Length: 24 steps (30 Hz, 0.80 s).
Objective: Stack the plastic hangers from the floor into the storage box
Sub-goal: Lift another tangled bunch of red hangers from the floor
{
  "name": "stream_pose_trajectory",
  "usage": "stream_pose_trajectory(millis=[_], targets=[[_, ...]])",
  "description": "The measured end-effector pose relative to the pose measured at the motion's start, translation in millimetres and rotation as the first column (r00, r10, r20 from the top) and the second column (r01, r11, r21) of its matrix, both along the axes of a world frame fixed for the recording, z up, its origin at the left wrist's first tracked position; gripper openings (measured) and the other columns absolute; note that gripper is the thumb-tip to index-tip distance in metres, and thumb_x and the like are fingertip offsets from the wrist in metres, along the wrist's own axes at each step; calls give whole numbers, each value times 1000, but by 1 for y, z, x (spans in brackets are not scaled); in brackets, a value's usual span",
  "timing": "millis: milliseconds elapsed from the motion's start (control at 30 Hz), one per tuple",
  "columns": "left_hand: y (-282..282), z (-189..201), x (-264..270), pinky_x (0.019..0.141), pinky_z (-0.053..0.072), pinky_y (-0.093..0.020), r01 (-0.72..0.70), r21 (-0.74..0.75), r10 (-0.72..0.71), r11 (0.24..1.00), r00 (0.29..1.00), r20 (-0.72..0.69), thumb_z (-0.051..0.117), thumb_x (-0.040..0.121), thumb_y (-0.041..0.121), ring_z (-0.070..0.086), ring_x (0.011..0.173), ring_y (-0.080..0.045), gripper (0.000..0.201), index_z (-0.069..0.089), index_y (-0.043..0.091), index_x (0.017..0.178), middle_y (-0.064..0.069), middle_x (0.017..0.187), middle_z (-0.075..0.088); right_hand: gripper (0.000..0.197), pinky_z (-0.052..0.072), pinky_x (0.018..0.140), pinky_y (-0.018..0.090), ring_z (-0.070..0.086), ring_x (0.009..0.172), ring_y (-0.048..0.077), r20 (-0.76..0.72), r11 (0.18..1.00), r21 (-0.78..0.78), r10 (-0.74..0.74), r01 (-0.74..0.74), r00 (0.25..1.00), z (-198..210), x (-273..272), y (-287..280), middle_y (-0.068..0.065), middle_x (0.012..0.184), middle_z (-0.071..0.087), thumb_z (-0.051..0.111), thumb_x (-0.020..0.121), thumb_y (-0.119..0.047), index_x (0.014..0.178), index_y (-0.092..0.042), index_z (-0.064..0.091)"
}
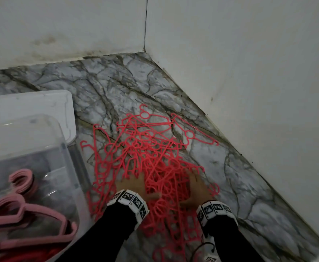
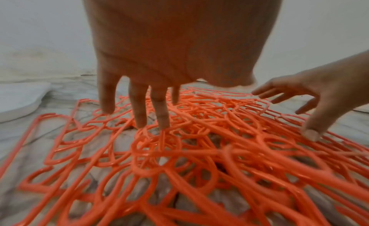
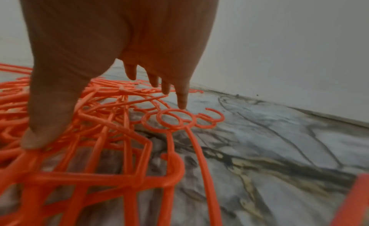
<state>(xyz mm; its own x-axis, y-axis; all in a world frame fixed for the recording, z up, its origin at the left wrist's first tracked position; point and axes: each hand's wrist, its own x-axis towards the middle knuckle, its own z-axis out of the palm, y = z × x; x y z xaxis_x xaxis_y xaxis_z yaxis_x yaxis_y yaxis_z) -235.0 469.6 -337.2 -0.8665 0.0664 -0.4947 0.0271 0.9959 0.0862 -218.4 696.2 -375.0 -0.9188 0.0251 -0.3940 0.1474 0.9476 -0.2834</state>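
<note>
Nearest us, our two black sleeves [image 1: 117, 222] end in wrist bands printed with black-and-white markers. Just past them, our left hand [image 1: 134, 184] and right hand [image 1: 197, 186] lie spread on a tangled heap of red-orange plastic hangers [image 1: 151, 154]. In the left wrist view the left hand's fingers [image 2: 139, 112] are straight and apart, their tips touching the hangers and gripping nothing. The right hand's fingers [image 3: 182, 96] are straight too, the thumb pressing on a bar and one tip touching a ring; it holds nothing either.

The hangers overlap so thickly that we cannot count them; there are well over a dozen, all lying on the grey-veined marble floor [image 1: 240, 176].

To our left stands one clear storage box [image 1: 64, 148], touching the edge of the heap. Inside it lies a stack of pink hangers [image 1: 32, 220], perhaps four or five, though blur makes that uncertain. Behind the box one white lid [image 1: 47, 104] lies flat on the floor.

Farthest off, two white walls [image 1: 249, 53] meet in a corner, stained along the base.
</note>
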Motion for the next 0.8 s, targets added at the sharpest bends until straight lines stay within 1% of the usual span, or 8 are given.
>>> stream_pose_trajectory(millis=[67,167,267,333,400,567,667,800], targets=[[1,2,-6,103,31,-46,-147,71,157,987,974,-161,25,65,94,48,124,-31,116,23,12,147,-14,136,51,134,10,118,37,-1,147,25,23,996,33,-86,85,996,1,6,3,10,159,-6,85,57,-47,151,-14,-4],[-4,0,-22,99,36,-45,-294,109,313,950,906,-286,35,69,88,44,123,-32,105,38,7,136,-16,132,49,136,9,118,41,0,147,29,100,944,3,-330,331,939,5,12,2,14,158,-5,79,60,-60,150,-6,-7],[-13,-10,-35,107,32,-53,-440,179,467,880,870,-156,55,69,79,30,134,-39,112,23,4,145,-23,146,29,135,17,117,44,11,145,33,188,848,39,-525,528,830,6,13,-7,19,157,6,70,58,-73,148,0,0],[-16,-22,-41,109,28,-58,-528,230,546,817,838,-17,59,68,77,23,139,-41,121,6,7,151,-24,153,15,141,14,117,47,8,146,33,256,856,94,-514,509,818,0,12,-16,19,157,1,67,55,-79,148,0,-5],[-13,-33,-39,108,29,-56,-584,291,586,758,805,88,57,69,78,29,137,-43,120,5,8,152,-26,152,19,147,8,118,48,0,146,34,279,869,142,-494,474,823,-8,12,-25,18,158,-7,68,52,-80,148,-3,-13],[6,-48,-16,106,31,-53,-514,211,530,831,847,-26,5,36,98,30,133,-43,142,17,13,149,-24,146,29,149,15,115,47,9,144,36,147,833,172,-550,526,822,-21,12,-38,20,155,7,78,41,-74,148,-6,0],[0,-59,-5,105,34,-54,-418,122,423,900,906,-20,29,36,102,31,131,-38,145,15,9,147,-20,144,28,137,25,111,47,22,139,35,83,833,238,-531,500,844,-19,7,-34,19,147,25,76,38,-77,141,-7,19],[0,-58,-1,104,35,-51,-277,-4,277,961,960,-24,61,38,90,33,128,-35,148,6,7,147,-18,141,29,128,21,114,44,19,140,36,182,877,234,-464,420,867,-10,1,-27,21,148,23,75,49,-73,142,-5,20]])
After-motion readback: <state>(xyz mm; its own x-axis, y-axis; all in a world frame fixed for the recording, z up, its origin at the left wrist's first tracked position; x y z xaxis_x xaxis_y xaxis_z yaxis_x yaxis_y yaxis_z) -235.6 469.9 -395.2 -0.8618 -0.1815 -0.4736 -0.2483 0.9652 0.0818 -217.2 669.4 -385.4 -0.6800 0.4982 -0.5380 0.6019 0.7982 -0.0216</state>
